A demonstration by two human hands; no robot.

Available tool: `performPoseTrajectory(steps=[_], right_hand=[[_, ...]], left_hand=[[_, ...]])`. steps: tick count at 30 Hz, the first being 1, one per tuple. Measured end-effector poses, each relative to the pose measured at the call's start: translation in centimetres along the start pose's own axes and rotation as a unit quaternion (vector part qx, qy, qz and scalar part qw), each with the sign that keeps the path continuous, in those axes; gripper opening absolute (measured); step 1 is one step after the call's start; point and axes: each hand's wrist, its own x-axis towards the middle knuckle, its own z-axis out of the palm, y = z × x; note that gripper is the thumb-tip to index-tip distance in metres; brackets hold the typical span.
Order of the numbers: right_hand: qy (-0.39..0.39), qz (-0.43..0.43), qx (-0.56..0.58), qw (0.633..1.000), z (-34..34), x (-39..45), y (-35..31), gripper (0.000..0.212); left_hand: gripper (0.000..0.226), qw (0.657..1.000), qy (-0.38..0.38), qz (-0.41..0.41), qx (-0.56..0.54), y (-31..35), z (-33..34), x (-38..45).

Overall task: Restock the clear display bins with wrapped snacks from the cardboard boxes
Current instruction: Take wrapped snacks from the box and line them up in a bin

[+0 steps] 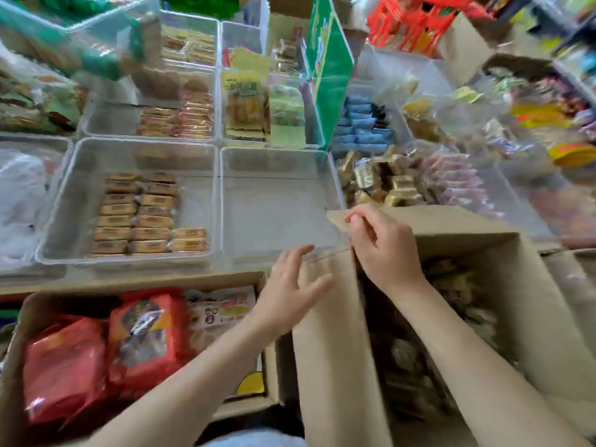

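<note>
A person leans over an open cardboard box of wrapped snacks, seen from their own head. The right hand pinches the box's far flap between thumb and fingers. The left hand, fingers spread and holding nothing, hovers against the box's left flap.

Just beyond the box sits an empty clear bin, apparently the one to fill. Left of that bin, a second bin holds neat rows of brown wrapped biscuits. Left of the box, another carton holds red snack bags.

Risks from here: the pinched flap overhangs the empty bin's near corner, so it may block the pour or the reach. The box seems to rest half over the edge of the bench, and a pull on the flap might tip it. The snacks inside are blurred and loose, so a handful could scatter.

The bins crowd together edge to edge. Around them the shop is packed: a green sign stands behind the empty bin, and more bins of mixed sweets lie to its right.
</note>
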Motion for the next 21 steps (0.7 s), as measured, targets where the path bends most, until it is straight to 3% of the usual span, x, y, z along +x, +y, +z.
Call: performPoseTrajectory(steps=[3, 7, 9, 13, 16, 18, 21], right_hand=[[-0.016, 0.057, -0.021, 0.998, -2.7, -2.8, 5.4, 0.026], [-0.187, 0.185, -0.062, 0.963, -2.0, -4.8, 11.7, 0.022], [-0.287, 0.207, -0.085, 0.932, 0.4, -5.5, 14.3, 0.022], [-0.454, 0.176, -0.125, 0.864, 7.0, -7.1, 18.1, 0.045], [-0.539, 0.144, -0.214, 0.802, 10.4, -9.0, 19.9, 0.063], [-0.557, 0.105, -0.282, 0.774, 11.6, -10.0, 20.6, 0.072], [-0.539, 0.05, -0.337, 0.77, 12.2, -10.3, 21.1, 0.058]], left_hand=[[0.098, 0.999, -0.036, -0.002, -0.029, 3.0, 5.8, 0.4], [0.088, 0.993, 0.047, -0.035, -0.098, 2.6, 8.3, 0.9], [0.08, 0.991, 0.061, -0.033, -0.117, 2.5, 8.4, 0.7], [0.08, 0.987, 0.071, -0.036, -0.14, 2.6, 8.5, 0.4], [0.077, 0.983, 0.077, -0.047, -0.161, 2.7, 8.8, 0.2], [0.078, 0.981, 0.086, -0.051, -0.166, 2.8, 9.1, 0.1], [0.078, 0.978, 0.1, -0.061, -0.174, 2.8, 9.4, 0.2]])
